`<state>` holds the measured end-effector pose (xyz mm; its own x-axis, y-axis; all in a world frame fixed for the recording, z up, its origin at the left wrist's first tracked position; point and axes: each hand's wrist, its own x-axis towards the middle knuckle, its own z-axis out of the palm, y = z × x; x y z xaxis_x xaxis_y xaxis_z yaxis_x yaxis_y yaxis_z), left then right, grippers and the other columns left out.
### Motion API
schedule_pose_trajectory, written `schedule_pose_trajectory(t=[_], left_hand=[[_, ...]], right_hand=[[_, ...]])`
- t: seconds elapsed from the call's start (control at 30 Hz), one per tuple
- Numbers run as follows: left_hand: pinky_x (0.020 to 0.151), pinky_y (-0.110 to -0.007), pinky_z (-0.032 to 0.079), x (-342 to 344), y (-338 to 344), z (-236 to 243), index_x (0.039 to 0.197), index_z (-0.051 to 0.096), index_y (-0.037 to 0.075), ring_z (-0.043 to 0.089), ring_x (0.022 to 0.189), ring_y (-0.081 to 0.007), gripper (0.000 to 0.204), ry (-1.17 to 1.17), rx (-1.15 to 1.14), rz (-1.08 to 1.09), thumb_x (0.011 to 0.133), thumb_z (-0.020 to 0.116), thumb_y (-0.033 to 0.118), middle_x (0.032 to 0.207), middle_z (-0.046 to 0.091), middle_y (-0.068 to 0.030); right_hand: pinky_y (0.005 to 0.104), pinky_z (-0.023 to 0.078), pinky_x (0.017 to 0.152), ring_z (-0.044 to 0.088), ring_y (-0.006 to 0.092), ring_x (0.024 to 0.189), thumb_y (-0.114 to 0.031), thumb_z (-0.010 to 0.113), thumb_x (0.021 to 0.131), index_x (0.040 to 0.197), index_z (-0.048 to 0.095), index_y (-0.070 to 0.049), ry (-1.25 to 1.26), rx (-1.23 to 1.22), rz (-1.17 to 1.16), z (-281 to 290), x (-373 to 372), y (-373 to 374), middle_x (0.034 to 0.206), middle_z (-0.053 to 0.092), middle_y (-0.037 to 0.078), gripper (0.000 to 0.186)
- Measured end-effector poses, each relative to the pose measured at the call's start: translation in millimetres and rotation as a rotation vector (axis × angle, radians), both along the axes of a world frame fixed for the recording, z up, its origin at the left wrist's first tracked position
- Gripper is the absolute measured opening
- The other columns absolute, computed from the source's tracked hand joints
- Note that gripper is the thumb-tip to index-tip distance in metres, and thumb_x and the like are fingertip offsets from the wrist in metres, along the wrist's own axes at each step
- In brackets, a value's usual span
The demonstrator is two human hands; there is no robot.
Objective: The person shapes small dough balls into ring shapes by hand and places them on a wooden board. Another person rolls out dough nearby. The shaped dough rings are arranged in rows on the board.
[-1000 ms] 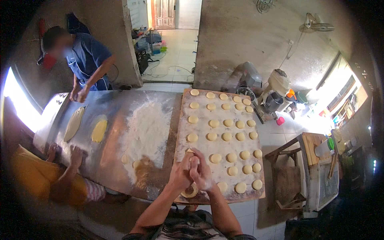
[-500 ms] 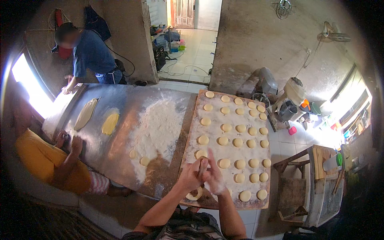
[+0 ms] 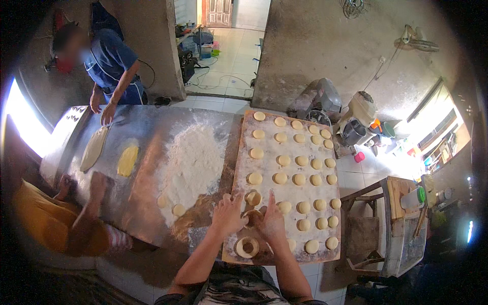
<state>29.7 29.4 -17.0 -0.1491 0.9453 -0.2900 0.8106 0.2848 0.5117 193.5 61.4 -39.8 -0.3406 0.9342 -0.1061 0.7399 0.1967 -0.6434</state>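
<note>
My left hand (image 3: 227,216) and my right hand (image 3: 271,226) are low over the near part of a floured board (image 3: 269,193). Between them they grip a shaded ring of dough (image 3: 250,214), partly hidden by the fingers; the index fingers point forward. Just beyond it sits a round piece of dough (image 3: 253,198). A larger dough ring (image 3: 247,247) with a hole lies at the board's near left corner. Several pale dough rounds (image 3: 299,179) stand in rows across the board.
Left of the board, a metal table (image 3: 147,152) carries spread flour (image 3: 195,152), a long dough strip (image 3: 95,147) and a yellow slab (image 3: 127,161). One person in blue (image 3: 109,66) and another in orange (image 3: 46,218) stand there. A wooden stand (image 3: 378,223) is at right.
My hands have parted and come down toward the board, stretching the dough ring between them. The person in blue has straightened and now reaches to the long dough strip. The view has shifted slightly.
</note>
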Motion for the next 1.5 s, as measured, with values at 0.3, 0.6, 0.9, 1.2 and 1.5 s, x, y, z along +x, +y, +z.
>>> schedule_pose_trajectory(t=[0.3,0.6,0.9,1.2,1.5], left_hand=[[0.099,-0.054,0.041,-1,-1,-1,0.149,0.031,0.016,0.048,0.123,-0.04,0.087,0.008,-0.035,-0.06,0.075,0.076,0.021,0.135,0.041,-0.0202],[0.098,-0.056,0.042,-2,6,-1,0.147,0.034,0.014,0.051,0.12,-0.0425,0.078,0.02,0.033,-0.14,0.082,0.073,0.031,0.132,0.046,-0.0228],[0.088,-0.05,0.048,6,53,-33,0.122,0.052,0.0,0.062,0.099,-0.0442,0.051,-0.268,0.224,-0.301,0.089,0.064,0.038,0.108,0.065,-0.0245],[0.084,-0.046,0.051,-176,-20,-34,0.116,0.062,0.007,0.066,0.096,-0.0385,0.037,-0.147,0.174,0.401,0.083,0.07,0.023,0.098,0.069,-0.0205],[0.08,-0.048,0.051,-225,-31,-73,0.118,0.061,0.005,0.065,0.094,-0.0366,0.033,-0.031,0.429,0.544,0.089,0.064,0.019,0.099,0.065,-0.0212]], right_hand=[[0.05,0.05,0.078,0.061,0.0413,0.089,-0.016,0.068,0.083,0.149,0.022,0.002,-0.016,0.131,0.025,-12,-13,-11,0.094,0.063,0.022,0.083],[0.0473,0.051,0.081,0.062,0.0403,0.09,-0.02,0.068,0.086,0.143,0.038,0.0,0.046,0.146,-0.141,-11,-5,-20,0.101,0.064,0.021,0.068],[0.0455,0.049,0.074,0.061,0.0352,0.082,-0.02,0.069,0.088,0.112,0.058,-0.003,-0.237,0.27,-0.325,-22,60,18,0.089,0.062,0.017,0.032],[0.0371,0.053,0.077,0.068,0.0328,0.088,-0.019,0.072,0.086,0.117,0.058,-0.007,0.371,-0.136,0.203,-5,-132,58,0.104,0.068,0.017,0.036],[0.0453,0.045,0.094,0.056,0.0336,0.101,-0.031,0.068,0.087,0.109,0.062,-0.01,-0.266,0.297,0.361,-51,-291,75,0.103,0.059,0.013,0.031]])
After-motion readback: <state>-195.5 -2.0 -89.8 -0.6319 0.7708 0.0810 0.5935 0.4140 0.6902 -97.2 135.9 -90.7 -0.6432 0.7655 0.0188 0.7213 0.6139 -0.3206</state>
